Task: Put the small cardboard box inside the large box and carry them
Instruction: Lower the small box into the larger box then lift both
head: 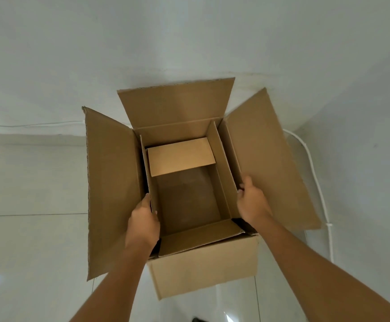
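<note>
Already the small open-topped brown cardboard box [189, 196] sits down inside the large brown corrugated cardboard box [203, 266], its walls just inside the big one's walls, narrow dark gaps on both sides. Large box flaps splayed outward left, far, right; it stands on the glossy white tiled floor [26, 240]. Left hand [143, 225] is closed on the small box's left wall, thumb inside, fingers outside in the gap. Right hand [253, 201] is curled over the right wall at its top edge; fingertips hidden, so grip depth unclear. Small box looks empty apart from one folded-in flap at the far end. Judgement: both boxes light, stiff enough but walls will flex if squeezed; smooth card, little slip risk. For carrying, better hold under the large box's bottom or opposite side walls, not loose flaps. White cable [315, 173] runs along the wall, right.
</note>
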